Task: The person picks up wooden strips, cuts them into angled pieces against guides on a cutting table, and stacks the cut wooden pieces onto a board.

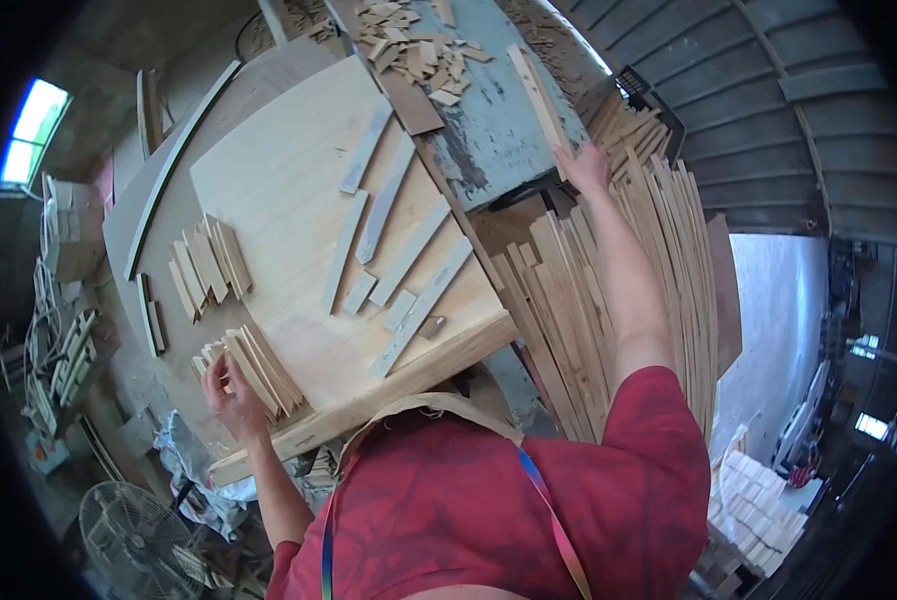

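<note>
My right hand (584,168) is closed on the near end of a long wooden strip (535,95), which points away over the worn blue-grey metal surface (503,140). My left hand (234,400) hovers by the near bundle of short wooden slats (265,365), its fingers loosely curved and apart with nothing visible in them. Farther along the pale plywood board (268,150) stands a second bundle of slats (211,260). Several flat grey-white strips (423,250) lie spread out across the board's right part, with a few short blocks (359,292) among them.
Long wooden strips (578,300) stand packed together under my right arm. Wood offcuts (423,55) are heaped at the far end of the metal surface. A thick wooden edge (398,385) runs along the board's front. A fan (133,530) stands at lower left.
</note>
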`<state>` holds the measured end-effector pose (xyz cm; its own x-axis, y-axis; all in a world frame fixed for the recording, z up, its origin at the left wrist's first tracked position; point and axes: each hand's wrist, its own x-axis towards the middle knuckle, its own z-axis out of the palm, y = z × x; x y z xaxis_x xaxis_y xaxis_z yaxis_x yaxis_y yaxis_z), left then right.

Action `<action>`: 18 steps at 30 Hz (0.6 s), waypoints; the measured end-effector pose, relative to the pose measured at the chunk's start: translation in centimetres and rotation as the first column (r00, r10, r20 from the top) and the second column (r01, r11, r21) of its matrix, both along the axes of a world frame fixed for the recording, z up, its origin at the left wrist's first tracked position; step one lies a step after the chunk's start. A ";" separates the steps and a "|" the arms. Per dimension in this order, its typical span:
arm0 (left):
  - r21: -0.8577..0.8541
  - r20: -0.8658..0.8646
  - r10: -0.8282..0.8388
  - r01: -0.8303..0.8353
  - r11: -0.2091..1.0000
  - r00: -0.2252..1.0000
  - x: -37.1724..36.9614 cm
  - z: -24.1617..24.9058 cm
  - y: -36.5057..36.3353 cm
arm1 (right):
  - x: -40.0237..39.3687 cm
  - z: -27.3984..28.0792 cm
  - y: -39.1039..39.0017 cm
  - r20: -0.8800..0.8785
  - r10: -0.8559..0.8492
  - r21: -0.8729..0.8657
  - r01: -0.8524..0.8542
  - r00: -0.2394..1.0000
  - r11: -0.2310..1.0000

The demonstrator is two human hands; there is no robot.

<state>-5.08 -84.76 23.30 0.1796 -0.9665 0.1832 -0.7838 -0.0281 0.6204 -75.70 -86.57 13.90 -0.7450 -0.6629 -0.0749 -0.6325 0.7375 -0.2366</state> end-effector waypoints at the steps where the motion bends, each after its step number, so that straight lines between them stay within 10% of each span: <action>1: -0.003 0.002 -0.018 0.018 1.000 1.000 -1.4 0.0 0.2 | -0.8 -0.7 0.6 0.099 0.069 -0.031 -0.067 0.993 0.997; 10: 0.066 -0.140 -0.349 0.361 0.930 0.926 -10.5 -0.9 1.7 | 2.4 -3.2 3.2 0.371 -0.092 -0.212 0.181 0.924 0.960; 12: 0.094 -0.178 -0.368 0.388 0.917 0.912 -12.7 -1.1 1.8 | 2.8 -1.8 5.5 0.812 -0.071 -0.202 0.392 0.579 0.897; 18: 0.114 -0.255 -0.557 0.597 0.794 0.790 -19.7 1.3 3.1 | 7.4 3.4 17.8 0.876 0.234 -0.454 0.561 0.421 0.692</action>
